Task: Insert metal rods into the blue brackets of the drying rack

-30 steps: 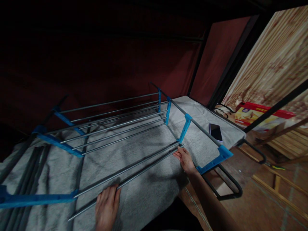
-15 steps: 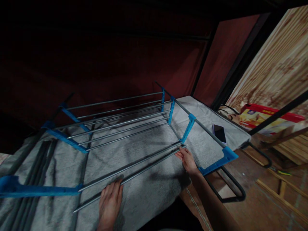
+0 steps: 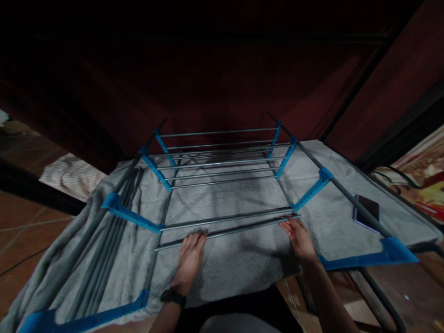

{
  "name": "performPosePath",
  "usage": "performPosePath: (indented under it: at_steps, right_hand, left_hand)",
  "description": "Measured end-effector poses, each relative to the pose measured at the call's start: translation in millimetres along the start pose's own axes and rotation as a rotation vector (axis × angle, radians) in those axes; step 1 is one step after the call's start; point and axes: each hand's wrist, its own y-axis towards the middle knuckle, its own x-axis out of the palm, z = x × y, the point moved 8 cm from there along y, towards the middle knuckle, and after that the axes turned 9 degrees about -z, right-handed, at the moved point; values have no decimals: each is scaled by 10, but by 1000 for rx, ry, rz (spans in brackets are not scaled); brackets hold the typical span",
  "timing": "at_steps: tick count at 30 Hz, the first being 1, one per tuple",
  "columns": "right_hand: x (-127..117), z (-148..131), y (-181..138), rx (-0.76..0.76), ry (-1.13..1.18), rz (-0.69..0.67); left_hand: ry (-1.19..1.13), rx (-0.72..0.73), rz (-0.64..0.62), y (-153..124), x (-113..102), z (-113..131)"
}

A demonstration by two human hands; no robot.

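Note:
A loose grey metal rod [image 3: 239, 229] lies nearly level in front of me, held at both ends. My left hand [image 3: 193, 249] wraps over it left of its middle, and a dark watch sits on that wrist. Near the rod's right end, my right hand [image 3: 296, 235] grips it with thumb and fingers. Just beyond runs a fitted rod [image 3: 225, 219] between two blue plastic brackets [image 3: 133, 216] of a rack frame. Farther back, several thin rods [image 3: 222, 165] join other blue brackets. The nearest brackets [image 3: 378, 256] stick inward from the side poles, with no rod between them.
A grey cloth [image 3: 243, 273] covers the surface under the rack. Several loose grey poles [image 3: 104, 259] lie along the left side. A phone [image 3: 366, 212] rests at the right beside the side pole. A dark red panel [image 3: 222, 83] stands behind.
My view has turned left, bringing the rack's left side and the floor beyond into sight. Both hands still hold the rod, which stays just in front of the fitted one.

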Motion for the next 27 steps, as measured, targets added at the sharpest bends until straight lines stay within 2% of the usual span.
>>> performPosePath:
  at_steps: [10, 22, 27]
  right_hand:
    - [-160, 79, 62, 9, -42, 43]
    - [-156, 90, 71, 6, -53, -8]
    - [-161, 77, 52, 7, -62, 22]
  left_hand:
    - [1, -31, -68, 5, -49, 88]
    - [94, -44, -87, 18, -36, 133]
    - [101, -67, -107, 19, -70, 151]
